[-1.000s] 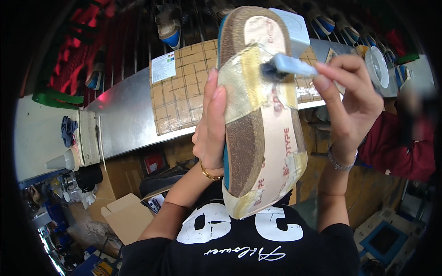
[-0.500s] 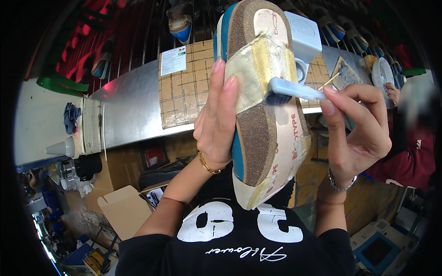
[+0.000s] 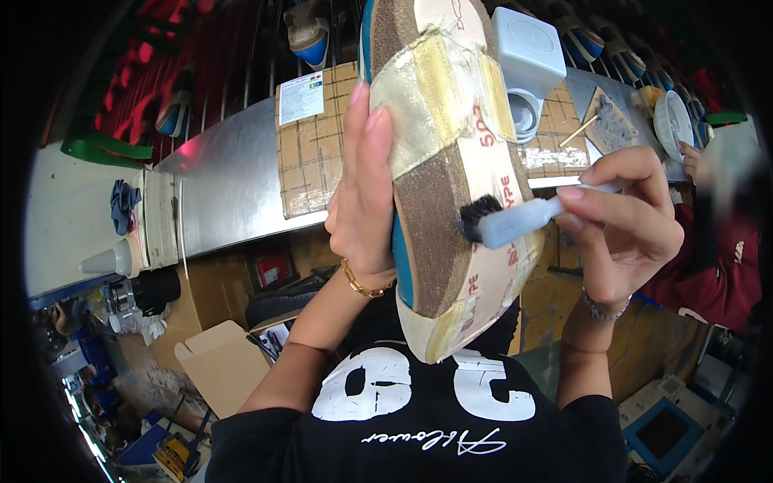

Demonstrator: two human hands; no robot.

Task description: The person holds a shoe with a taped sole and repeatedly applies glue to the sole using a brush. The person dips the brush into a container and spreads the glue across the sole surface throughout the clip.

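Observation:
My left hand [image 3: 362,185] grips an unfinished shoe [image 3: 427,249] from its left side, with the underside turned toward me. That underside has brown textured strips, a pale insole board in the middle and cream upper material folded over it; a teal edge runs along the left. Between thumb and fingers of my right hand [image 3: 624,221] is a small brush [image 3: 519,223] with a pale translucent handle and black bristles. The bristles are at the brown strip near the lower half of the underside, seemingly touching it.
Behind the shoe, a cardboard sheet [image 3: 310,153] lies on a metal bench [image 3: 225,177]. A white plastic container [image 3: 527,48] stands there, beside a stained pad [image 3: 610,121] and a white bowl [image 3: 671,129]. At right, another person's hand [image 3: 690,155] touches the bowl. Shoes [image 3: 308,40] hang on racks beyond.
The brush has moved down the underside, from the cream folded material to the brown strip below, and its bristles now point left. The shoe has shifted slightly left and up.

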